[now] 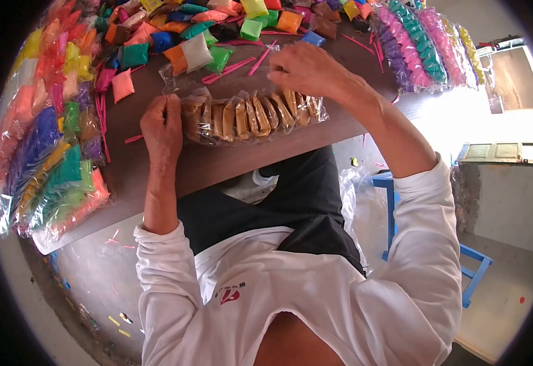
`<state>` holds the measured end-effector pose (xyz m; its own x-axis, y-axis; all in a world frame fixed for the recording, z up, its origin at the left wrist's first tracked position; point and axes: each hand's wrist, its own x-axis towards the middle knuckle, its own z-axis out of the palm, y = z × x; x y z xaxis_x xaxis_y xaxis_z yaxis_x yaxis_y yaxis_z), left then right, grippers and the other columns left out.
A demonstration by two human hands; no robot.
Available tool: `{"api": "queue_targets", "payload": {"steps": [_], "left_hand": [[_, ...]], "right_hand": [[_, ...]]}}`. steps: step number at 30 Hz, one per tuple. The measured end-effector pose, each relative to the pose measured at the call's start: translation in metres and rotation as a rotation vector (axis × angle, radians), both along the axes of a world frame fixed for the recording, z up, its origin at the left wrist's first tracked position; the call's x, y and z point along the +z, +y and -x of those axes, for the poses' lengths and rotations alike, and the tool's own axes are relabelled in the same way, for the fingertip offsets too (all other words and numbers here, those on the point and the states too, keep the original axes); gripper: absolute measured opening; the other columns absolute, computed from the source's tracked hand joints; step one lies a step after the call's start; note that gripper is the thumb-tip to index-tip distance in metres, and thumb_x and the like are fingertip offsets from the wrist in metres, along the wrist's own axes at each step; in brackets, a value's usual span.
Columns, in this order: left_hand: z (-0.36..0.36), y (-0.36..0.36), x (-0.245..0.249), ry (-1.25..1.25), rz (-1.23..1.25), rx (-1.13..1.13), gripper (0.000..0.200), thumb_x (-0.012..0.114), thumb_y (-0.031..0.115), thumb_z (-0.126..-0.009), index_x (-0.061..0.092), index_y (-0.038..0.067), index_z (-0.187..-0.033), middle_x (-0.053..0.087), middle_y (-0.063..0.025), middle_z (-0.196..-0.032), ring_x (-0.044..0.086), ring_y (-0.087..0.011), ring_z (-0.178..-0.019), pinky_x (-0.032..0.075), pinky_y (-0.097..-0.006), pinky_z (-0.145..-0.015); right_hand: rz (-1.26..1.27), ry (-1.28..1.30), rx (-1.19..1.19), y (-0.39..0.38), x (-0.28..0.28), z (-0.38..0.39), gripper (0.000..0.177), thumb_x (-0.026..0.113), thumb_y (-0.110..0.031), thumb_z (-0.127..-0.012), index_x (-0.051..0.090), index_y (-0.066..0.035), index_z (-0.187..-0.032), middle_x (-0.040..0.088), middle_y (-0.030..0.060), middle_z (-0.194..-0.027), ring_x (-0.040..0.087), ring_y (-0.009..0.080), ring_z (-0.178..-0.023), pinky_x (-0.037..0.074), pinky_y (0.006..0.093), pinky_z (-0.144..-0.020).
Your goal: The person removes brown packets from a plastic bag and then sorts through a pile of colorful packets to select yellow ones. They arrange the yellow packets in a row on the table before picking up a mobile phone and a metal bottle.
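A long clear plastic bag [254, 116] filled with a row of brown packets lies near the table's front edge. At its left end is my left hand [161, 125], closed in a pinch on the bag's clear plastic. Above the bag's right half hovers my right hand [308, 68], its fingers curled together; what they hold, if anything, is hidden. Just left of those fingers, a pink twist tie [260, 60] lies on the table. An orange and white packet [189, 56] and a green packet [220, 60] sit behind the bag.
Loose coloured packets [217, 15] are heaped along the back of the brown table [150, 183]. Filled bags [53, 152] are piled at the left, and more filled bags [422, 49] stand at the back right. A blue stool [391, 207] is beside my right leg.
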<state>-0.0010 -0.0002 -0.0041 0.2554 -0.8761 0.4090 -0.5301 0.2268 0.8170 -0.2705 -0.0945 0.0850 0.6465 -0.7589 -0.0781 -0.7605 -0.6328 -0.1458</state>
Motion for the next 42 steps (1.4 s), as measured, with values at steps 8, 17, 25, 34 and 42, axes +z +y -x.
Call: {"api": "queue_targets", "payload": {"steps": [8,17,25,34,42], "left_hand": [[0.0,0.0,0.0,0.0,-0.034,0.009,0.028,0.056,0.017,-0.097,0.059,-0.007,-0.084,0.058,-0.0143,-0.078,0.055,-0.0198,-0.07,0.045,-0.0334,-0.067],[0.0,0.003,0.003,0.015,-0.046,0.004,0.026,0.055,0.015,-0.097,0.061,-0.008,-0.086,0.061,-0.0138,-0.081,0.056,-0.0182,-0.071,0.045,-0.0326,-0.068],[-0.003,0.0,-0.007,0.071,-0.078,0.023,0.027,0.055,0.017,-0.097,0.064,-0.008,-0.091,0.066,-0.0118,-0.087,0.061,-0.017,-0.08,0.047,-0.0309,-0.075],[-0.003,0.0,-0.005,0.106,-0.069,0.028,0.027,0.054,0.017,-0.096,0.064,-0.007,-0.088,0.064,-0.009,-0.083,0.058,-0.0148,-0.077,0.046,-0.0295,-0.073],[-0.002,0.0,-0.002,0.135,-0.094,0.015,0.027,0.055,0.017,-0.095,0.063,-0.007,-0.085,0.061,-0.0069,-0.08,0.054,-0.0117,-0.074,0.043,-0.0273,-0.068]], "right_hand": [[-0.114,0.024,0.092,-0.001,-0.012,-0.002,0.04,0.054,-0.039,-0.096,0.064,-0.002,-0.083,0.064,0.0179,-0.086,0.063,0.0373,-0.088,0.048,0.0502,-0.078],[-0.353,-0.175,0.044,0.045,0.026,0.028,0.092,0.08,-0.054,-0.069,0.046,-0.005,-0.139,0.056,0.0218,-0.133,0.054,0.0368,-0.122,0.042,0.043,-0.104],[0.002,-0.297,0.141,0.081,-0.016,0.037,0.094,0.092,-0.031,-0.051,0.05,-0.002,-0.13,0.059,0.0154,-0.125,0.053,0.0325,-0.121,0.04,0.0425,-0.104],[-0.016,-0.386,0.151,0.074,-0.02,0.052,0.091,0.091,-0.041,-0.053,0.054,-0.004,-0.127,0.058,0.0158,-0.125,0.055,0.0344,-0.119,0.041,0.043,-0.104],[-0.012,-0.49,-0.035,0.075,0.012,0.069,0.108,0.086,-0.059,-0.055,0.047,-0.003,-0.139,0.05,0.0202,-0.14,0.048,0.0354,-0.131,0.037,0.0448,-0.111]]}}
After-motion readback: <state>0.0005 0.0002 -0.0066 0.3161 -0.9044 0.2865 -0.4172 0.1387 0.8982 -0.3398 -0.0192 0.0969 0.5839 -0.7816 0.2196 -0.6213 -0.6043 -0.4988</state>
